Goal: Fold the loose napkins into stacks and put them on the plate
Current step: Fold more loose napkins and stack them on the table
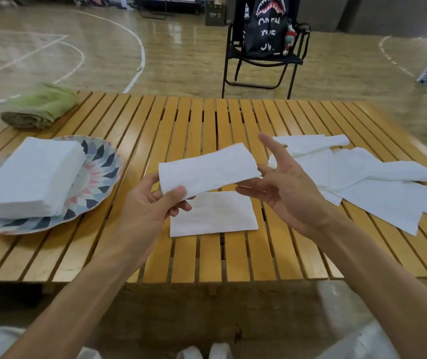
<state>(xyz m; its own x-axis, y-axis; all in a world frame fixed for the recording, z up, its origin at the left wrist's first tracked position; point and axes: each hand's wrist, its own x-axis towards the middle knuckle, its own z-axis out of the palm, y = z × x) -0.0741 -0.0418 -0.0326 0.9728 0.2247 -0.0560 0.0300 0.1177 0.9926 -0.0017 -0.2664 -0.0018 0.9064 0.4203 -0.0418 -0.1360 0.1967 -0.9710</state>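
My left hand pinches a folded napkin by its near left corner, thumb on top and fingers curled beneath, and holds it in the air above the middle of the slatted wooden counter. My right hand is released, its fingers spread and straight; the fingertips sit at the napkin's right edge, and I cannot tell whether they touch it. Directly below the raised napkin, a second folded napkin lies flat on the counter.

To my left, the patterned plate carries a tall stack of folded napkins that covers most of its left half. To my right, the loose napkins lie in an overlapping heap, well apart from the plate.

At the far left corner of the counter I see a rolled green cloth. Beyond the counter, on the gym floor, a black folding chair holds a dark bag with a shark-mouth print.
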